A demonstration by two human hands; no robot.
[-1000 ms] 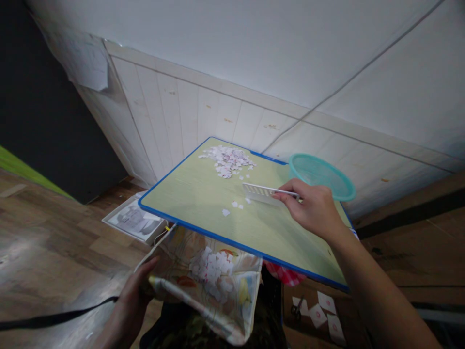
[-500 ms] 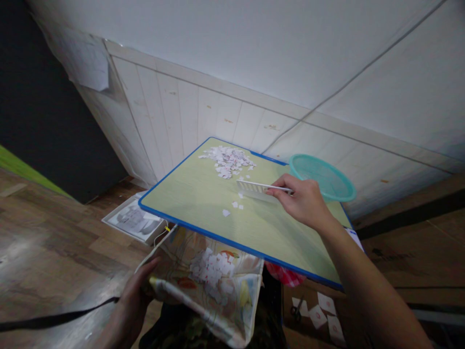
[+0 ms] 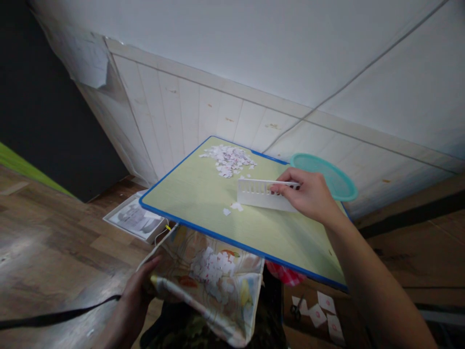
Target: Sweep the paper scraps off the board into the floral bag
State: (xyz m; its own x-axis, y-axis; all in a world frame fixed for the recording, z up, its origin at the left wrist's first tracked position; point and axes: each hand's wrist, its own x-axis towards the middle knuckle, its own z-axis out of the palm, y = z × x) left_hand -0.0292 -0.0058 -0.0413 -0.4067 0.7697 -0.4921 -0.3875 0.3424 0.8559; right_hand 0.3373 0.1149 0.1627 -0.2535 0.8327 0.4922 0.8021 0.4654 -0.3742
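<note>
My right hand (image 3: 307, 194) grips a white slotted plastic piece (image 3: 263, 196), its lower edge down on the green board (image 3: 189, 189) with a blue rim. A few loose paper bits (image 3: 226, 212) lie by its left end. Farther back on the board is a pile of small white paper pieces (image 3: 232, 160). Below the board's front edge, my left hand (image 3: 140, 286) is closed on the edge of a patterned cloth (image 3: 174, 291), which sags under a heap of paper pieces (image 3: 212, 269).
A teal basket (image 3: 327, 177) sits at the board's back right. On the left is a white box (image 3: 134, 218). Scissors (image 3: 297, 309) and white cards (image 3: 317, 316) lie below at the right. A paneled wall (image 3: 210, 111) stands behind.
The slotted piece has tilted more upright and moved slightly toward me and right with my right hand, near the loose bits. My left hand and the cloth look almost unchanged.
</note>
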